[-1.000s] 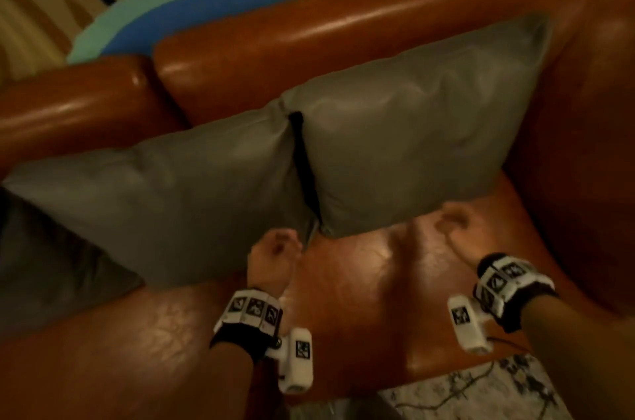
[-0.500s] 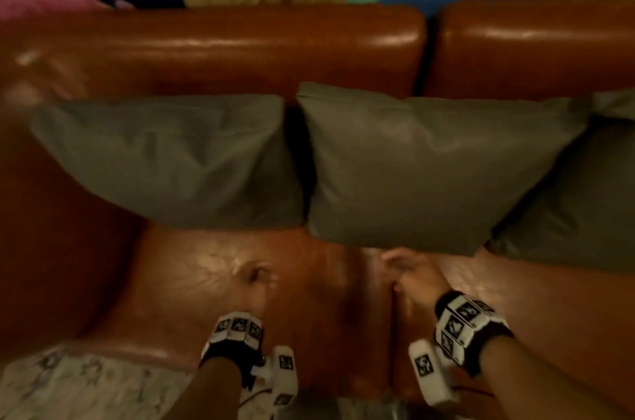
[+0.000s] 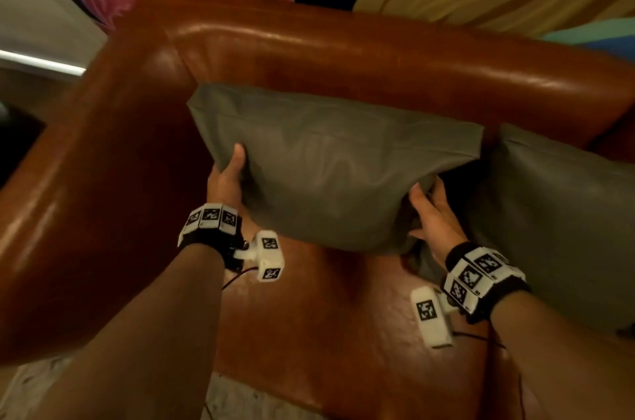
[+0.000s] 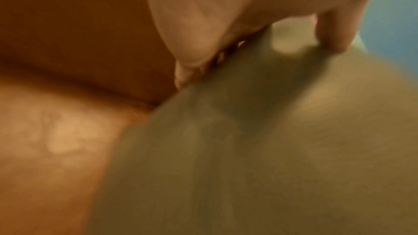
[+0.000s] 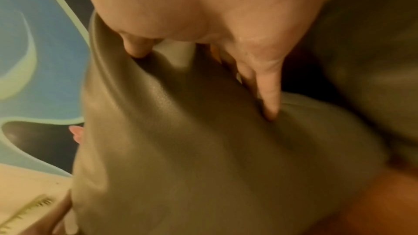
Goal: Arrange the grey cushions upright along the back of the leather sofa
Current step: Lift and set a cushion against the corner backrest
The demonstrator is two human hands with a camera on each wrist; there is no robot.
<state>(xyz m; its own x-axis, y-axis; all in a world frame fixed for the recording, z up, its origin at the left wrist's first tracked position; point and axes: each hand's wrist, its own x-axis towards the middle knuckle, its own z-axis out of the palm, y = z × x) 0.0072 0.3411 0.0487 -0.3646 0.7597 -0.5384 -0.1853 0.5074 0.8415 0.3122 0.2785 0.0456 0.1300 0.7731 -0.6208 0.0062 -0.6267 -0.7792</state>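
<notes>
Grey cushion [image 3: 330, 172] lies lengthwise between our hands: left hand [image 3: 228, 180] and right hand [image 3: 434, 216] each grip an end.

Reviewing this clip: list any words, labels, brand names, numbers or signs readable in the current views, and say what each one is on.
No readable text in any view.
Black-and-white square marker tags on the left wristband and right wristband: coded patterns, not letters or numbers.
Same kind of tags on the white wrist camera housings: patterns only.
Grey cushion, held by the left hand and right hand, and the brown leather sofa: no label or brand shows.
Wrist views: blurred, no writing.
</notes>
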